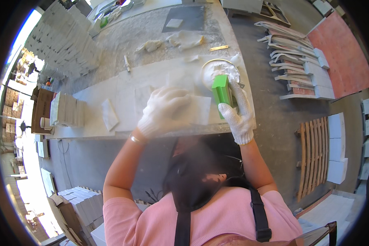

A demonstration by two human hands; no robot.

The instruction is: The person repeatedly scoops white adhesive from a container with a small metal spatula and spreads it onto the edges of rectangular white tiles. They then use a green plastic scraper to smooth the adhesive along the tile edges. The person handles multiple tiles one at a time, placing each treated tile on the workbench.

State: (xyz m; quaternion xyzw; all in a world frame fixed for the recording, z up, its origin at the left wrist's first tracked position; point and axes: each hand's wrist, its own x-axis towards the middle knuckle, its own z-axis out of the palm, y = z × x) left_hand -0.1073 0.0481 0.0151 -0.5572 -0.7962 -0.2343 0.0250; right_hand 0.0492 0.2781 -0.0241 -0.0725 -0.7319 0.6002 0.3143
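Pink-sleeved shoulders and black apron straps fill the lower frame, closest to the lens; both forearms rise from there to the desk. Both hands wear white knit gloves.

Landmark: green block, upright at the near right part of the desk.

- Right hand: grip curled around the green block, thumb on its near side, fingers along its right side, pinching it. Block stands just in front of a round white dish holding white paste or powder; whether the two touch cannot be told.
- Left hand: just left of the block, fingers bent and pressed down on a flat white tile lying near the desk's front edge. Grip closed over the tile surface rather than spread.
- Further left of the block: a small white slab lying askew, then a stack of white tiles on edge.
- Behind the block: crumpled white rags, a thin tool, a yellowish strip, a dark grey mat.

Surface: desk top is grey speckled stone, dusted white, long and narrow.

Room: grey concrete floor. Right of the block, curved white mouldings lie in rows, beside a red sheet and a wooden slatted pallet. Far left, long rows of stacked white tiles; bright daylight beyond.
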